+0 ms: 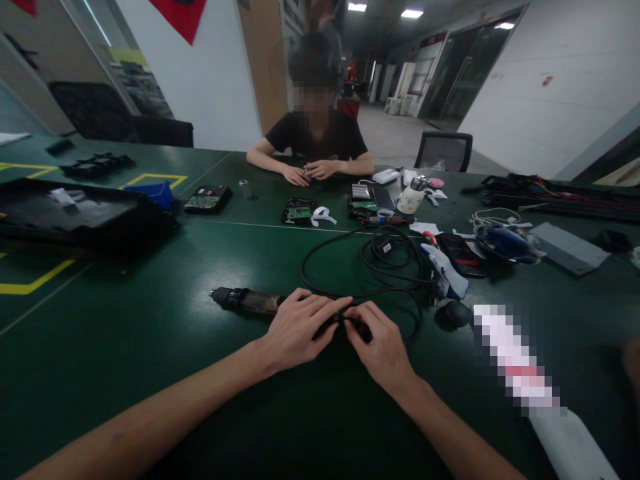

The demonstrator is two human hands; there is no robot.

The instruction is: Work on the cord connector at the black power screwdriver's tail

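An electric screwdriver [251, 301] with a dark, worn body lies on the green table, its tip pointing left. My left hand [299, 328] is closed over its rear end, which the fingers partly hide. Close beside it, my right hand [379, 345] pinches the end of a black cable at the back of the tool. Whether the cable's plug is seated in the tool I cannot tell. The rest of the black cable [360, 293] loops loosely over the table beyond my hands.
Across the table [150, 373] a person [320, 140] handles something small. Opened devices with circuit boards [299, 211] lie between us. A black tray [55, 223] stands left. On the right are a blue-white tool [445, 270], a tool cup [411, 199] and a pixelated white object [575, 433].
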